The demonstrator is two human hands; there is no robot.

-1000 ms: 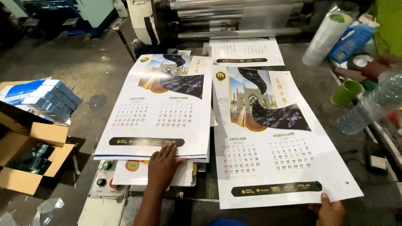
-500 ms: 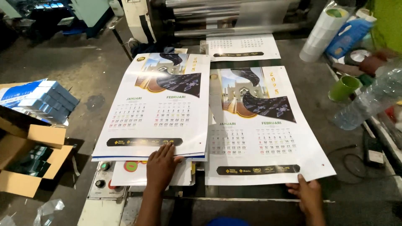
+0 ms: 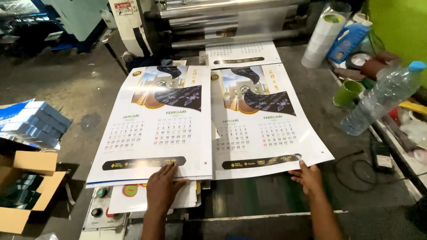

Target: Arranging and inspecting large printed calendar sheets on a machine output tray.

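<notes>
Two printed calendar sheets lie side by side on a dark machine table (image 3: 356, 191). My left hand (image 3: 163, 190) rests flat on the near edge of the left stack of calendar sheets (image 3: 155, 129), fingers spread. My right hand (image 3: 307, 176) pinches the near right corner of the single right calendar sheet (image 3: 262, 120), which lies flat beside the stack. A further calendar sheet (image 3: 242, 54) comes out from under the machine rollers (image 3: 222, 18) behind them.
A clear plastic bottle (image 3: 382, 100), a green cup (image 3: 348, 93), a roll of plastic cups (image 3: 322, 35) and a blue bag stand at the right. Cardboard boxes (image 3: 24, 186) and blue packs (image 3: 31, 122) lie on the floor at the left. A control panel (image 3: 100, 209) sits below the stack.
The right sheet has slid away from me and to the left, up next to the stack, with my right hand on its corner. My left hand has stayed on the stack.
</notes>
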